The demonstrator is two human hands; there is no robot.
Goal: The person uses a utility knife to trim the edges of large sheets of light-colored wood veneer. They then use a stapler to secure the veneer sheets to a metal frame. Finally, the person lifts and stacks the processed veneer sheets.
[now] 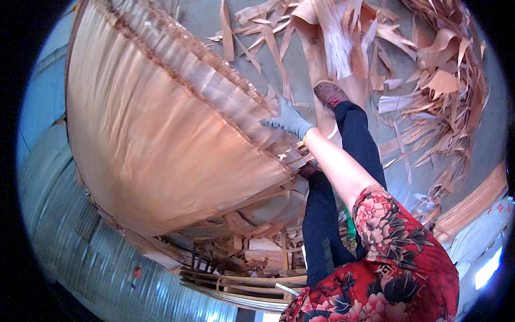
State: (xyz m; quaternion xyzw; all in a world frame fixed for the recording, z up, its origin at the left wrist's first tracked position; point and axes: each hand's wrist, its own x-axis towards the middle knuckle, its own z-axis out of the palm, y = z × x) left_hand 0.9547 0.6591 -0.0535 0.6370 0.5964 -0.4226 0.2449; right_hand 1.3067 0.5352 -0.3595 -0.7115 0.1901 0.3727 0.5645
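- So, your right hand, in a grey glove, is hanging out by the near edge of a big stack of thin wood sheets.
- Its thumb is spreading wide from the other fingers, and it seems to be gripping nothing; I cannot tell if it is touching the stack.
- Your left hand is staying out of view, so I cannot tell how wide it is or what it is holding.
- The stack is filling the left and middle of the view, with its wide tan top bending in a big curve and rough layers showing along its edge.
- Your right shoe is standing on a long pale wood sheet.
- Your left shoe is peeking out near the low corner of the stack.
- You are wearing dark trousers and a red flowery top.
- Lots of wood scraps are lying in a messy heap at the right, on the grey floor.
- A bundle of wood is resting lower down on the right.
- More long strips are lying near the bottom.
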